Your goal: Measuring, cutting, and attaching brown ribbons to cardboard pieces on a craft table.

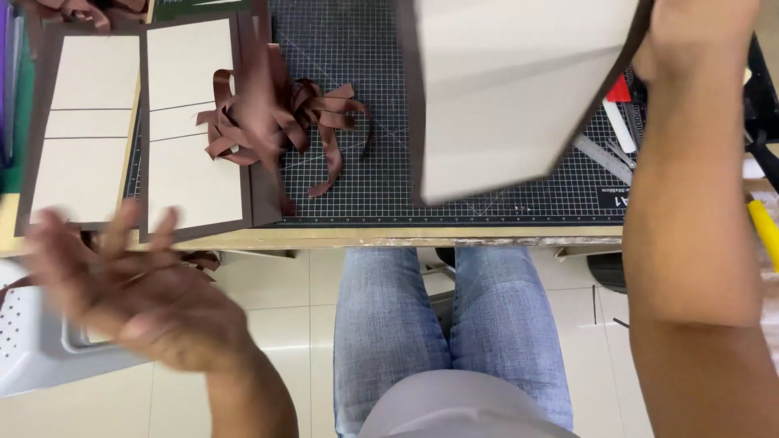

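The right hand sits at about one o'clock, mostly cut off by the top edge; it grips the brown-edged rim of a large cream board panel held up over the cutting mat, though the fingers themselves cannot be made out. The panel is motion-blurred and its upper part runs out of view.

The left hand is at eight o'clock, below the table edge, open with fingers spread and palm up, holding nothing; it is blurred too.

At ten o'clock two flat brown covers with cream panels lie on the table, the nearer corners partly hidden behind the left fingertips. A tangle of brown ribbon strips lies just right of them on the mat. At three o'clock a metal ruler and small tools are partly hidden by the right forearm. A white plastic bin shows at eight o'clock, cut off.
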